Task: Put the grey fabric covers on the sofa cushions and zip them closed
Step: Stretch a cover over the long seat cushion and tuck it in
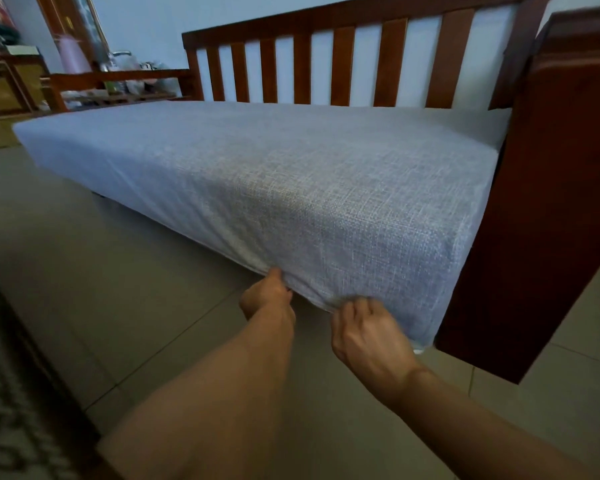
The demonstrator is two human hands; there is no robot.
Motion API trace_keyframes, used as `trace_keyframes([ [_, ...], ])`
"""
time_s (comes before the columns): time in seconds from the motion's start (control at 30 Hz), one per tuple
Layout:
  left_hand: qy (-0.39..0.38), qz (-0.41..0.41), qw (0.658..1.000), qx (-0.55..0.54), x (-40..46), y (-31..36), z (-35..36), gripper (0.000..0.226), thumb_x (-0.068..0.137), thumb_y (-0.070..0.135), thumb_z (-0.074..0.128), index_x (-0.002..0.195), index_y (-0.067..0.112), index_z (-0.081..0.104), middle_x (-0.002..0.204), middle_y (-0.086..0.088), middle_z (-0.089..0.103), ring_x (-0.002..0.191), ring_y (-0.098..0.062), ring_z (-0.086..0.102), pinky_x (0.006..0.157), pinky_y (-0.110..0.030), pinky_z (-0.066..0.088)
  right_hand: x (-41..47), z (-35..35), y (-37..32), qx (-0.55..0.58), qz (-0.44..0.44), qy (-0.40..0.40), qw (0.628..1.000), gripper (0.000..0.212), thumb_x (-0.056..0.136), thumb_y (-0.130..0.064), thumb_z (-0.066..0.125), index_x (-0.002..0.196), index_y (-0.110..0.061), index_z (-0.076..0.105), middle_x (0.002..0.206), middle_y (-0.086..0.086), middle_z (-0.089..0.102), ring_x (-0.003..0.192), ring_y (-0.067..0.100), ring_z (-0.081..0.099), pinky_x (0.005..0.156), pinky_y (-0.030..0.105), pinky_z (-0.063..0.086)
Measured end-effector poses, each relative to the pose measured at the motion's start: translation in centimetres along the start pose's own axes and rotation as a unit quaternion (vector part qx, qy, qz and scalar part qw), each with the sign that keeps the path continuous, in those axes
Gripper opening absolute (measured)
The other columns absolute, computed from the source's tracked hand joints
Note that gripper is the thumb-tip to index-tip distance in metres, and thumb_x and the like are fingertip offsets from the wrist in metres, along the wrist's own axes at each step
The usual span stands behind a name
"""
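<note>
Two bare forearms, entering from the lower edge of the frame, uncovered from elbow to wrist. No-sleeve look throughout: left hand [266, 295] at lower centre and right hand [368, 332] just right of it, both ungloved, with plain fingers and plain wrists.

Dim, soft indoor light, cool and bluish, with no glare.
My sofa's grey cover [291, 174] shows crisp weave up close, while the far shelves [118, 84] smear into blur. The wide lens bends the wooden armrest [551, 202] outward, and shadow pools under the cushion on the floor tiles [118, 271].
</note>
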State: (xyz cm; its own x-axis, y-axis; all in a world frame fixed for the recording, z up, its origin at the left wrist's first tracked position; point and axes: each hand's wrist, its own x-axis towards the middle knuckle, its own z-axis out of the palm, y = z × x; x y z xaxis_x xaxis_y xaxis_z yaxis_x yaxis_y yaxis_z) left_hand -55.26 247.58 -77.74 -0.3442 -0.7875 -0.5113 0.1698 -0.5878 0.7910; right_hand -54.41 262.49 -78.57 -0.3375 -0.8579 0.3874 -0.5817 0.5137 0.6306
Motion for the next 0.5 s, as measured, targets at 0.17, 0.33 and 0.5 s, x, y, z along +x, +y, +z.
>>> trace_keyframes([
  [0.17,0.05,0.016,0.998,0.028,0.5,-0.8,-0.8,0.03,0.077,0.014,0.073,0.062,0.006,0.048,0.064,-0.004,0.054,0.057,-0.017,0.057,0.065,-0.027,0.049,-0.3,-0.3,-0.2,0.081,-0.009,-0.055,0.995,0.015,0.045,0.005,0.06,0.041,-0.009,0.057,0.044,0.006,0.046,0.039,0.018,0.044,0.045,0.026,0.017],
  [0.33,0.053,0.021,0.993,0.107,0.6,-0.3,-1.0,0.028,0.08,0.025,0.067,0.083,-0.001,0.056,0.089,-0.008,0.063,0.076,-0.025,0.061,0.079,-0.036,0.055,-0.2,-0.4,-0.1,0.119,-0.032,-0.035,0.992,0.015,0.054,-0.008,0.065,0.043,-0.016,0.058,0.048,0.005,0.049,0.043,0.018,0.048,0.041,0.023,0.021],
  [0.5,-0.029,-0.003,0.997,0.069,-0.8,-1.2,-0.3,0.009,0.085,-0.001,0.056,0.089,0.007,0.056,0.088,-0.007,0.063,0.071,-0.017,0.061,0.051,-0.023,0.048,-2.8,0.2,0.8,0.134,-0.017,-0.051,0.99,0.017,0.074,-0.009,0.055,0.081,-0.008,0.071,0.081,0.011,0.06,0.072,0.023,0.057,0.059,0.03,0.049],
])
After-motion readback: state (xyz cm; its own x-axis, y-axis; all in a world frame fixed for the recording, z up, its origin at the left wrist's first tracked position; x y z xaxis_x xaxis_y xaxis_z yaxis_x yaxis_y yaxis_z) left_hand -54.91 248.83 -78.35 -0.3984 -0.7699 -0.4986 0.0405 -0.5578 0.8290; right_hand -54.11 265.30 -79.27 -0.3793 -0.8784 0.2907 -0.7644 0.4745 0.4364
